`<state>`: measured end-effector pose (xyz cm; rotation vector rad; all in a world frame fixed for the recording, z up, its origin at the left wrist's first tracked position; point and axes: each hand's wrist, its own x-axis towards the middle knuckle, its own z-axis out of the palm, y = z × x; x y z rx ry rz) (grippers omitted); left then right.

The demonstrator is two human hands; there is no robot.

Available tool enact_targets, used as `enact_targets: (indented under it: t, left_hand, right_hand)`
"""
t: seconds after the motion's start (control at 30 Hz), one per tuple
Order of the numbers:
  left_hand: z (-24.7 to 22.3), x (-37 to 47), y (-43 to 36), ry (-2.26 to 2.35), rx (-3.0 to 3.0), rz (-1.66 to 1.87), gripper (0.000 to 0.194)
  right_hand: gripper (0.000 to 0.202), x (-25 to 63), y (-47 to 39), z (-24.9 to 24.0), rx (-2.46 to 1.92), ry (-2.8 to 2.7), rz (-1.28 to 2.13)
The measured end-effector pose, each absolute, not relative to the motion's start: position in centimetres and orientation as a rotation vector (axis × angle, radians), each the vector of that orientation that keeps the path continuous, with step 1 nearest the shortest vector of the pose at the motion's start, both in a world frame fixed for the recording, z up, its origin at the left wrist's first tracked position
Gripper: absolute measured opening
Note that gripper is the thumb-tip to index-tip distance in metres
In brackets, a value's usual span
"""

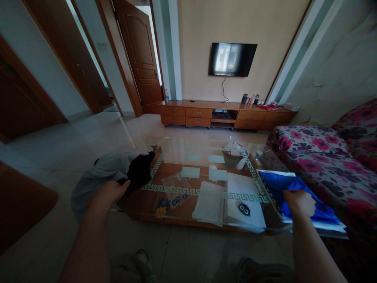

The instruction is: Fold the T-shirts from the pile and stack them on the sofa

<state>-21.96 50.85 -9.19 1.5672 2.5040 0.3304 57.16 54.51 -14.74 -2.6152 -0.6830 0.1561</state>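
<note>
Head view: the left hand (119, 190), left of centre in the lower half, is closed on the black part of a grey-and-black cloth (100, 171); the cloth bulges out past the left edge of the glass table (171, 165), its grey part over the floor (88, 135), its black part against the tabletop's edge; at the right of the frame the right hand (301, 202) is bunched over a blue packet (278, 184), knuckles outward and fingertips hidden, so I cannot tell whether it is clamped on the fabric; the packet lies along the table's right edge, its pale border reaching the near right corner.

Between the hands, lower centre, white papers (209, 202) lie side by side with a white sheet (244, 222), on which a black object with two round eyes (244, 209) shows; a clear bag (182, 196) is left of them; I cannot tell which of these lie under the glass.

Farther out, the flowered sofa (315, 161) crowds the right side, leaving little room beyond the packet; pale floor spreads wide at left and runs as a strip between the table's far edge and the low cabinet (197, 114), upper centre; a television (232, 59) hangs above it.
</note>
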Motion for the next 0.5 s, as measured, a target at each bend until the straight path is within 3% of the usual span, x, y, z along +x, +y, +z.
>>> enact_targets:
  t: [0.1, 0.3, 0.5]
  left_hand:
    - [-8.2, -21.4, 50.4, 2.506, 1.455, 0.154, 0.062]
    - [-7.9, -17.7, 50.8, 2.523, 1.580, 0.249, 0.053]
    - [-7.4, -9.4, 50.8, 2.167, 1.852, 0.519, 0.039]
  right_hand:
    - [0.055, 57.8, 54.5, -14.8, -2.608, -0.667, 0.176]
    - [0.050, 57.8, 54.0, -13.4, -2.578, -0.924, 0.124]
    - [0.036, 54.4, 53.6, -9.4, -2.464, -1.068, -0.005]
